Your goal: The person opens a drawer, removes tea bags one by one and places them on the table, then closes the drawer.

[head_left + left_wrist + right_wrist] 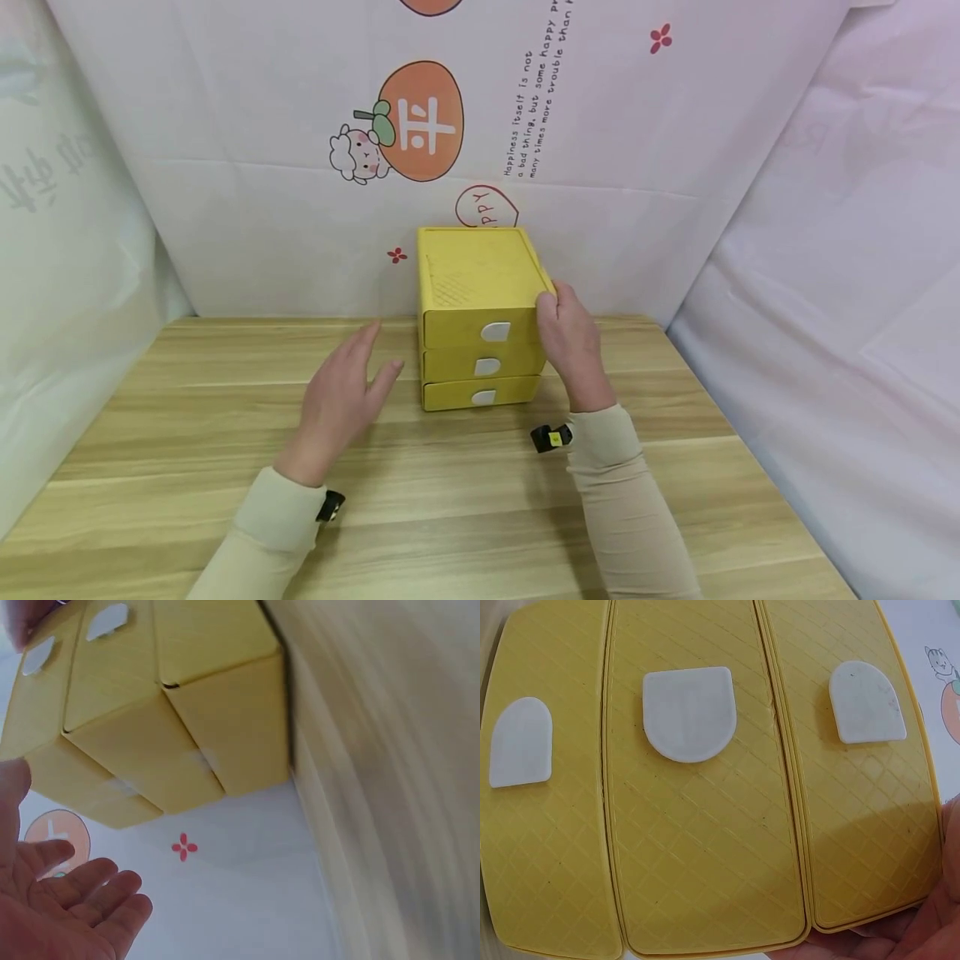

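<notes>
A yellow box of three stacked drawers (480, 267) stands on the table, each front bearing a white rounded tab. At its right side, near the top front corner, my right hand (572, 337) grips it, thumb on the front edge. In the right wrist view the three drawer fronts (705, 825) are closed, and fingers (930, 922) wrap the box's side. To the left of the box my left hand (341, 387) is held apart from it, thumb and fingers spread. The left wrist view shows that hand (67, 907) palm-up beside the box's side wall (232, 727).
The wood-grain table (450, 517) reaches back to a white printed sheet (262, 208) hanging right behind the box. More white sheets (840, 333) hang along the left and right sides. Each wrist carries a small black camera (551, 437).
</notes>
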{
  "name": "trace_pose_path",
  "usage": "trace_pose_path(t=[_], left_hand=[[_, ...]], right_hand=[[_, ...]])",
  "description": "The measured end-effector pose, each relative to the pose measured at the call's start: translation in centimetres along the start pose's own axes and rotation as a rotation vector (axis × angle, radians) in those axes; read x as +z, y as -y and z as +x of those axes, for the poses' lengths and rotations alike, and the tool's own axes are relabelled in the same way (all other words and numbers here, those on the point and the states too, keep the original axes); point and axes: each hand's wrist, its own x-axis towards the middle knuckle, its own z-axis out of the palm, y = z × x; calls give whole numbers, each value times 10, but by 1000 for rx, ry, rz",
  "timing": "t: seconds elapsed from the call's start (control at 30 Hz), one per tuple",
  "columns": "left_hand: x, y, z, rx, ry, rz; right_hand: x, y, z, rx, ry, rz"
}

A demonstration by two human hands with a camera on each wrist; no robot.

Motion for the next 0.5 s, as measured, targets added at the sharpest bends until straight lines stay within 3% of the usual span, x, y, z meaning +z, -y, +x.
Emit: trace_pose_path(t=[0.5], left_hand=[[-3,-31,43,-155,-35,-435]], right_hand=[[4,7,-3,1,9,3]])
